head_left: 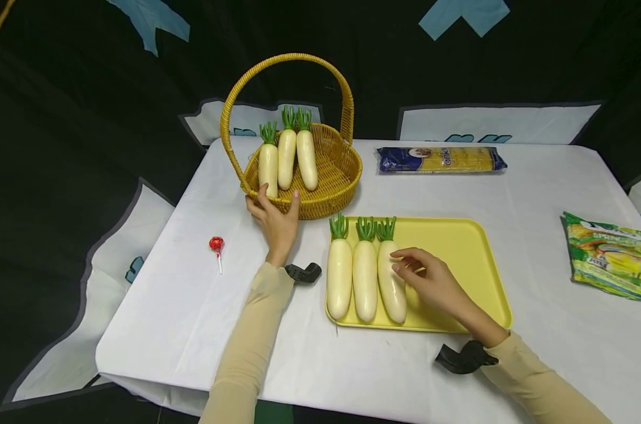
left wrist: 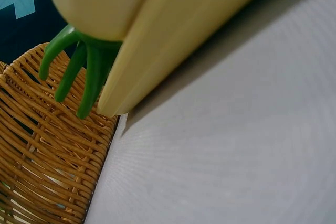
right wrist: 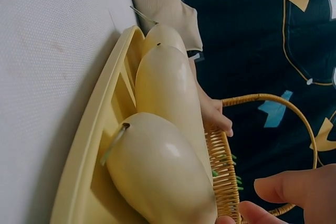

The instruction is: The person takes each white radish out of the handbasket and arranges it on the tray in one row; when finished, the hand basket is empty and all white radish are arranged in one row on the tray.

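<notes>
Beige sleeves (head_left: 545, 383) lie closest; the left hand (head_left: 279, 227) touches the wicker basket (head_left: 331, 205), whether gripping I can't tell; the right hand (head_left: 436, 284), fingers loosely bent, is at the rightmost of three white radishes (head_left: 365, 281) on the yellow tray (head_left: 448, 238)

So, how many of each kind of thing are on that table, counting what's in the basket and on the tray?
White radishes: 6
Wicker basket: 1
Yellow tray: 1
Red lollipop: 1
Blue-and-yellow packet: 1
Green packet: 1
Total: 11

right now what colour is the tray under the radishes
Yellow; the tray shows best in the head view.
</notes>
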{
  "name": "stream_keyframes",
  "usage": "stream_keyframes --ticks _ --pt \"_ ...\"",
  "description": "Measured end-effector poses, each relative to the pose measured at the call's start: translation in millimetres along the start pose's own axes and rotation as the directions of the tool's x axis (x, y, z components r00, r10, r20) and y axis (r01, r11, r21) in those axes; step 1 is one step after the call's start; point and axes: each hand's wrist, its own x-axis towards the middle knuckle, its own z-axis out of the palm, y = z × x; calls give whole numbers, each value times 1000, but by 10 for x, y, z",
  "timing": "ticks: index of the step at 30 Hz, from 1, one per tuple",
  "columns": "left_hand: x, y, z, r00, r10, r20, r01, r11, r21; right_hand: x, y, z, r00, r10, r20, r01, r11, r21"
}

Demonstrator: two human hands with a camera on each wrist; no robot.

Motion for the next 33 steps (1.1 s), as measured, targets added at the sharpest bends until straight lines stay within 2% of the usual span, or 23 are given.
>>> stream_keyframes --ticks 10,21,27,33 --pt "18 13 -3 999 39 -30 -39 999 1 47 -44 -36 1000 -1 15 1 1000 18" --pt "-3 5 3 999 33 -27 -33 999 7 302 -305 -97 999 -43 -10 43 998 43" --pt "-12 8 -4 999 31 -23 -30 1000 8 522 -476 -21 996 -71 -55 76 991 110" --pt "-26 14 0 999 32 -28 -31 999 10 879 -514 132 984 -97 -151 125 973 192"
